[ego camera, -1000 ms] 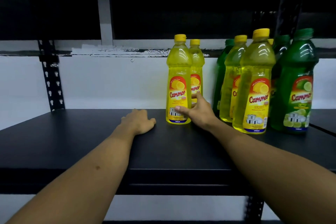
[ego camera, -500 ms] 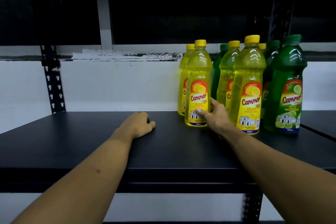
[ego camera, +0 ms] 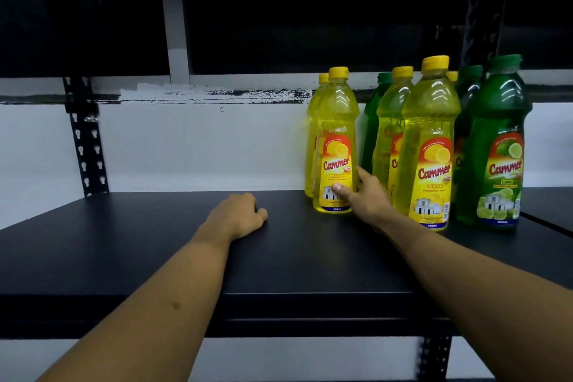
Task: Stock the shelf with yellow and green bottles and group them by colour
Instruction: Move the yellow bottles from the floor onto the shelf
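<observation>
Stretching left of the bottles, the matte black shelf [ego camera: 124, 257] lies bare to its straight front edge, where the left hand [ego camera: 238, 215] rests knuckles-up with fingers loosely curled, holding nothing. The right hand [ego camera: 367, 195] grips the lower label of a smooth, clear-plastic yellow bottle [ego camera: 336, 139], thumb in front. It stands upright, cap up, label forward, just beside the mixed yellow and green cluster [ego camera: 446, 146] at right.
</observation>
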{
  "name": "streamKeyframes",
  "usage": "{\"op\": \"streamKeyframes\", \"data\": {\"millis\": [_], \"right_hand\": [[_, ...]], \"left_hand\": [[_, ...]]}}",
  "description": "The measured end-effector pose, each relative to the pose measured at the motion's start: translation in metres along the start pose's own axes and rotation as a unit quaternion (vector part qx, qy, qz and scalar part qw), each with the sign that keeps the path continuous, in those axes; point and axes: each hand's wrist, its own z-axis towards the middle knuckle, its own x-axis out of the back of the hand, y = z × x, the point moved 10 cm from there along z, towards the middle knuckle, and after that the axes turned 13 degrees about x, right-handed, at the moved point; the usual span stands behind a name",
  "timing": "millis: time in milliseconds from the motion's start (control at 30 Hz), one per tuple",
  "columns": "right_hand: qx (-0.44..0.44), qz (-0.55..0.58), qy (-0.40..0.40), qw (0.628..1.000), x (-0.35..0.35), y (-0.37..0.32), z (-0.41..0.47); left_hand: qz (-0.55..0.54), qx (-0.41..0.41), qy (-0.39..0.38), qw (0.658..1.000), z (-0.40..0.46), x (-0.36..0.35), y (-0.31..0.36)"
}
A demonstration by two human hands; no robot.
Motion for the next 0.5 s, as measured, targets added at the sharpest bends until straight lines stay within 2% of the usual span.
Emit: {"op": "streamKeyframes", "data": {"millis": [333,500], "right_hand": [[-0.047,-0.101,-0.009,0.994,0.001,0.009,-0.004],[-0.072,-0.203,-0.050,0.975,0.004,0.006,-0.021]], "left_hand": [[0.039,0.003,0.023,0.999,-0.009,0.004,0.008],[0.027,-0.010,0.037,0.999,-0.032,0.009,0.011]]}}
